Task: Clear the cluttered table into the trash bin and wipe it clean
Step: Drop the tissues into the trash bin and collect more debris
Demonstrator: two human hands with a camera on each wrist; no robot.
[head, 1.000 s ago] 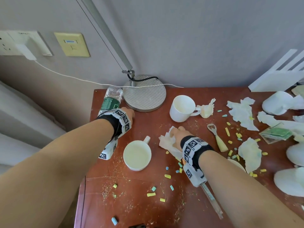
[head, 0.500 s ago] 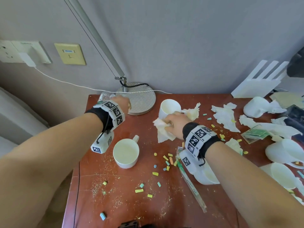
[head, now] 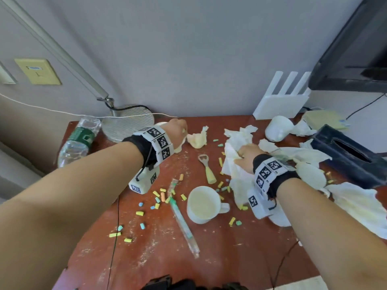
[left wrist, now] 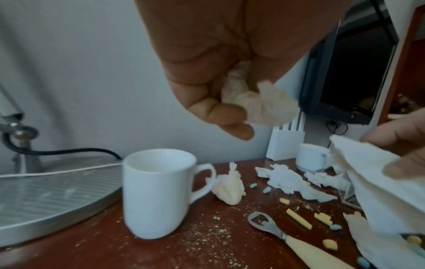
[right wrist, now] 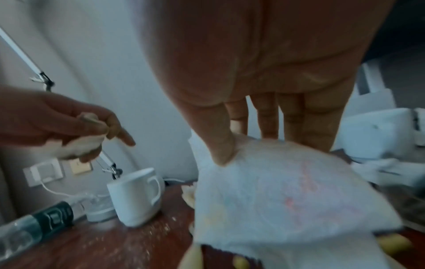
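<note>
My left hand (head: 178, 130) hovers above the white mug (left wrist: 156, 193) by the lamp base, its curled fingers (left wrist: 227, 112) holding a crumpled tissue wad (left wrist: 257, 105). From the right wrist the same left hand (right wrist: 92, 138) shows with the wad (right wrist: 80, 145). My right hand (head: 246, 154) sits on the heap of white tissues (head: 238, 135) right of centre. Its thumb (right wrist: 220, 151) and fingers pinch a tissue sheet (right wrist: 287, 191). The red-brown table (head: 157, 258) is dusted with crumbs and small coloured bits (head: 161, 195).
A second mug (head: 204, 205) stands near the front, a bottle opener (head: 207, 168) behind it and a long wrapped stick (head: 182, 218) to its left. A plastic bottle (head: 78, 139) lies at the left edge. A black tissue box (head: 351, 158), a tipped mug (head: 278, 128) and more tissues crowd the right.
My left hand left the bottle and moved right over the back mug, now holding a tissue wad. My right hand carried its tissue right to the tissue heap. The head view swung right.
</note>
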